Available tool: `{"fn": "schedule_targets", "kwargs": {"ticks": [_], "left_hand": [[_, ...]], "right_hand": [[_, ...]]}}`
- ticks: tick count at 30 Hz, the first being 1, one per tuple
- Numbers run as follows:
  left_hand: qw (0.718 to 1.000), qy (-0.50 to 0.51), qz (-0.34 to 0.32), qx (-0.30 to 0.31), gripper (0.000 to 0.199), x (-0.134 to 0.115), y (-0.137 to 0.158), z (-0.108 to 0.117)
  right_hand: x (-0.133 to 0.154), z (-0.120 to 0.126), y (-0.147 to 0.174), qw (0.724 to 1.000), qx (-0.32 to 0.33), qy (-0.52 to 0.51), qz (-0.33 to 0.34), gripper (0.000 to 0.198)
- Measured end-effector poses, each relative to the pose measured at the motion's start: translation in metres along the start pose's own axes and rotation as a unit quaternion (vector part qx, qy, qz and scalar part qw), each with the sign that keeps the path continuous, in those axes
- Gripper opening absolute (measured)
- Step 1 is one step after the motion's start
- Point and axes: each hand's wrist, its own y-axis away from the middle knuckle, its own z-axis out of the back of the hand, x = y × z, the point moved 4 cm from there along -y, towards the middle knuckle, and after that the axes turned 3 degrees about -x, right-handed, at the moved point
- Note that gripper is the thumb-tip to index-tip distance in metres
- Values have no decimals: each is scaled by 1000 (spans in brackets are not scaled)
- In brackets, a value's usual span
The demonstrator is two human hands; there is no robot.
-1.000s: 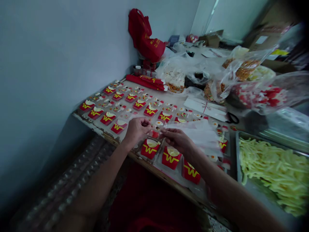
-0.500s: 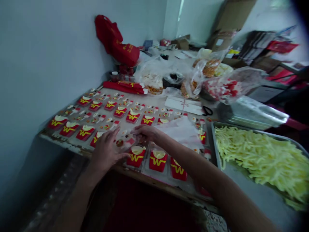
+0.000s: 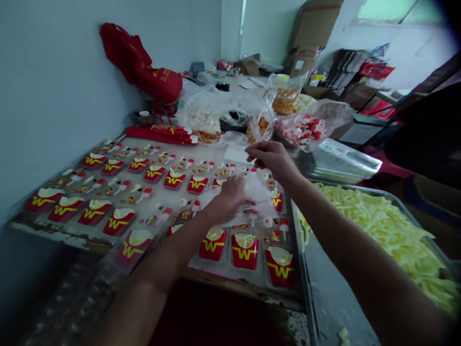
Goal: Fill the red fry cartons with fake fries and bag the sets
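My left hand (image 3: 232,194) is over a pile of thin, cloudy plastic bags (image 3: 261,192); its fingers are smeared by motion. Just beyond the pile, my right hand (image 3: 272,158) is closed in a pinch, and what lies between its fingertips is hidden. A white card (image 3: 236,154) shows behind those fingertips. Around both hands, rows of clear packs hold red fry boxes with a yellow W, such as this fry box (image 3: 245,252), with small food-shaped pieces above them. One fry-box pack (image 3: 134,246) sits at a slant by my left forearm, overhanging the table's front edge.
To the right, a metal tray (image 3: 306,283) holds a heap of pale yellow strips (image 3: 374,230). Behind it is a shiny metal container (image 3: 342,161). Plastic bags with red and white pieces (image 3: 304,129) and orange pieces (image 3: 284,102) stand farther back. Red bags (image 3: 158,84) lean on the wall.
Both hands have moved right, from the front row to the bag pile. A pack that was between them now lies at the front edge. The view has shifted right.
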Motion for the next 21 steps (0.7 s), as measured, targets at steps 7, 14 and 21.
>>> {"fn": "schedule_targets", "kwargs": {"ticks": [7,14,21], "left_hand": [[996,50,-1,69,17,15,-52,-7],[995,60,-67,-39,13,34,-54,37],[929,295,141,-172,21,141,23,184]], "right_hand": [[-23,22,93,963,215,160,-18,32],[-34,-81,158,755,426,381,320,44],[-50,-132,141,608,501,450,422,66]]}}
